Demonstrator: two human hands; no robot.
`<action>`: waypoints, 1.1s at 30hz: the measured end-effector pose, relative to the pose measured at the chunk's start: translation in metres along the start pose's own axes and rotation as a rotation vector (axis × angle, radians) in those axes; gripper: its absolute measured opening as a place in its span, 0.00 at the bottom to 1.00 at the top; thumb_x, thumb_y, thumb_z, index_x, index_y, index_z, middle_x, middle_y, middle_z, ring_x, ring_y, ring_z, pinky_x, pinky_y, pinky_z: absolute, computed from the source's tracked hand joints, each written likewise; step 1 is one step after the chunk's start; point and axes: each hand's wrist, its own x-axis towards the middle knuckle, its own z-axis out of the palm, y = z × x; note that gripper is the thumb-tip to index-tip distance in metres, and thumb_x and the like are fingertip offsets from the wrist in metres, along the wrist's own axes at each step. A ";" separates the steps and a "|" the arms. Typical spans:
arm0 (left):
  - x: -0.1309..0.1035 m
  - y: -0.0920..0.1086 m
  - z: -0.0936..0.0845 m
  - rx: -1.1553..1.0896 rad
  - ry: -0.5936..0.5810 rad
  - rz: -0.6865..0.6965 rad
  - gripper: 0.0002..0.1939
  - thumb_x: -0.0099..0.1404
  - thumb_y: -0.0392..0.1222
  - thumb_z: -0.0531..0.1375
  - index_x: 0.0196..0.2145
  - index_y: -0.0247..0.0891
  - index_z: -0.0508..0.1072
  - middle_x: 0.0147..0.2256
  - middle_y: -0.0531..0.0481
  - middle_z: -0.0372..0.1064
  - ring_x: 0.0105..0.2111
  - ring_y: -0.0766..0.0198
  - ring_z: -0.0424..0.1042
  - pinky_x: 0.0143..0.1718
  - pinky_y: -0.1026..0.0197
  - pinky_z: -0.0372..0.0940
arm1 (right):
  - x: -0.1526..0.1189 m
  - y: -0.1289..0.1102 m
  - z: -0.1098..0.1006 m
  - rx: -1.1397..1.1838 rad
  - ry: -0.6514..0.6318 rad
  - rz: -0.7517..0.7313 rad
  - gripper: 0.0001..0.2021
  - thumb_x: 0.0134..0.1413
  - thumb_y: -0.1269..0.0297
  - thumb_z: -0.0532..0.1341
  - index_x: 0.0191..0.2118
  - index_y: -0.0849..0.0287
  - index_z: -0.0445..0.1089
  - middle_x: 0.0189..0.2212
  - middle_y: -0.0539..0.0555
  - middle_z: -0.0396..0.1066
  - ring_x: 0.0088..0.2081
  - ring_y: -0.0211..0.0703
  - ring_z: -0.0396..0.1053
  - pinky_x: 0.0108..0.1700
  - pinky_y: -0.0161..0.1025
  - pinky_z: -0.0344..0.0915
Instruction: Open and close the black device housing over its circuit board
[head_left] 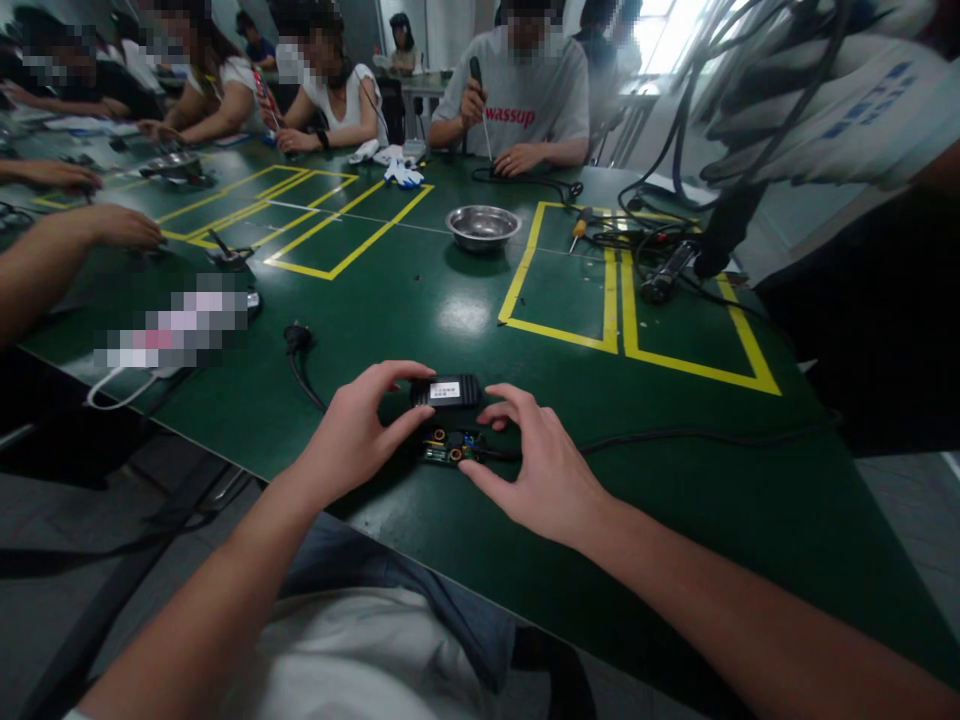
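A black ribbed casing [459,391] with a white label lies between my hands. My left hand [367,410] has its thumb and fingers around the casing's left end. Just below it is a small circuit board [450,447] with copper-coloured rings, joined to a black cable [645,437] that runs off to the right. My right hand [544,455] is spread at the board's right end, its thumb near the lower edge of the board and its fingers curved above the cable.
On the green table [405,320] are a metal bowl [484,228], a plug [298,338], a yellow-handled screwdriver [578,233] and tangled cables at the right. A gloved hand [832,110] holds cables at upper right. Several people sit around the table.
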 end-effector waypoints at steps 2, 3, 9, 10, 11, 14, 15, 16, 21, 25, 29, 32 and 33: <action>0.010 0.001 0.002 0.060 -0.090 0.023 0.07 0.75 0.41 0.66 0.49 0.41 0.78 0.53 0.44 0.82 0.54 0.50 0.79 0.58 0.45 0.75 | 0.000 0.001 0.000 -0.022 0.008 -0.041 0.20 0.61 0.66 0.68 0.57 0.52 0.67 0.46 0.56 0.80 0.46 0.54 0.77 0.49 0.51 0.68; 0.013 0.001 0.003 0.075 -0.146 0.045 0.04 0.75 0.40 0.65 0.46 0.41 0.79 0.52 0.44 0.82 0.55 0.50 0.78 0.59 0.44 0.75 | 0.000 0.002 0.000 -0.043 0.007 -0.067 0.14 0.63 0.67 0.66 0.52 0.53 0.69 0.44 0.56 0.80 0.45 0.54 0.76 0.48 0.50 0.67; -0.006 0.002 -0.007 0.111 -0.169 0.112 0.10 0.79 0.44 0.61 0.48 0.40 0.82 0.56 0.41 0.79 0.54 0.52 0.79 0.59 0.49 0.74 | -0.002 0.001 0.001 -0.195 -0.037 -0.125 0.03 0.66 0.69 0.63 0.39 0.54 0.71 0.35 0.55 0.76 0.38 0.51 0.73 0.41 0.48 0.63; -0.012 0.002 -0.010 0.107 -0.167 0.097 0.10 0.80 0.43 0.60 0.48 0.40 0.81 0.52 0.41 0.79 0.50 0.54 0.80 0.55 0.52 0.75 | -0.002 0.000 0.002 -0.214 -0.040 -0.124 0.03 0.67 0.69 0.63 0.39 0.54 0.72 0.35 0.54 0.76 0.37 0.51 0.73 0.41 0.48 0.64; -0.017 0.002 -0.013 0.108 -0.184 0.088 0.09 0.79 0.43 0.61 0.48 0.39 0.81 0.49 0.43 0.80 0.47 0.55 0.80 0.51 0.54 0.75 | -0.003 0.000 0.003 -0.226 -0.042 -0.120 0.03 0.68 0.69 0.63 0.39 0.54 0.72 0.35 0.54 0.76 0.37 0.51 0.73 0.41 0.48 0.65; -0.026 0.001 -0.017 0.118 -0.218 0.086 0.07 0.79 0.42 0.61 0.47 0.40 0.80 0.42 0.46 0.80 0.42 0.57 0.79 0.44 0.58 0.74 | -0.004 0.002 0.004 -0.210 -0.052 -0.092 0.03 0.69 0.68 0.63 0.42 0.54 0.73 0.37 0.53 0.77 0.37 0.49 0.76 0.40 0.46 0.67; -0.027 0.000 -0.017 0.112 -0.227 0.093 0.07 0.79 0.41 0.61 0.46 0.40 0.81 0.41 0.46 0.80 0.41 0.58 0.78 0.43 0.59 0.74 | -0.005 0.003 0.004 -0.191 -0.054 -0.085 0.02 0.69 0.68 0.63 0.42 0.54 0.73 0.37 0.53 0.77 0.37 0.48 0.77 0.40 0.45 0.68; -0.026 -0.001 -0.017 0.102 -0.237 0.100 0.08 0.79 0.41 0.61 0.46 0.40 0.81 0.41 0.46 0.80 0.41 0.58 0.79 0.43 0.60 0.73 | -0.005 0.004 0.004 -0.173 -0.051 -0.082 0.02 0.70 0.68 0.64 0.42 0.54 0.74 0.38 0.53 0.78 0.38 0.48 0.77 0.40 0.44 0.69; -0.017 -0.003 -0.018 0.084 -0.254 0.157 0.09 0.79 0.39 0.61 0.46 0.40 0.83 0.41 0.46 0.80 0.40 0.60 0.80 0.43 0.62 0.74 | -0.005 0.007 0.002 -0.160 -0.003 -0.129 0.03 0.71 0.68 0.65 0.41 0.54 0.75 0.39 0.54 0.78 0.39 0.48 0.78 0.41 0.44 0.73; -0.017 -0.003 -0.020 0.082 -0.198 0.192 0.09 0.79 0.40 0.62 0.46 0.41 0.85 0.40 0.46 0.80 0.39 0.61 0.81 0.43 0.63 0.75 | -0.005 0.006 0.001 -0.131 0.034 -0.156 0.03 0.71 0.68 0.64 0.42 0.54 0.75 0.39 0.55 0.78 0.39 0.49 0.78 0.40 0.44 0.73; -0.021 -0.007 -0.019 0.059 -0.207 0.187 0.10 0.80 0.41 0.63 0.44 0.39 0.85 0.40 0.46 0.80 0.39 0.62 0.81 0.42 0.64 0.74 | -0.005 0.005 0.000 -0.078 0.011 -0.139 0.06 0.71 0.70 0.60 0.40 0.54 0.73 0.38 0.55 0.77 0.36 0.47 0.76 0.37 0.44 0.71; -0.022 -0.008 -0.018 0.055 -0.219 0.187 0.10 0.80 0.40 0.62 0.43 0.39 0.84 0.40 0.47 0.81 0.39 0.62 0.81 0.41 0.64 0.74 | -0.003 0.005 0.000 -0.089 -0.021 -0.127 0.08 0.71 0.70 0.60 0.38 0.54 0.72 0.37 0.55 0.77 0.37 0.49 0.74 0.40 0.46 0.69; -0.021 -0.007 -0.019 0.066 -0.217 0.194 0.10 0.79 0.40 0.63 0.42 0.39 0.84 0.40 0.46 0.81 0.40 0.61 0.81 0.42 0.63 0.74 | -0.002 0.005 0.000 -0.100 -0.021 -0.132 0.08 0.70 0.71 0.60 0.37 0.54 0.72 0.37 0.55 0.77 0.38 0.50 0.74 0.41 0.47 0.68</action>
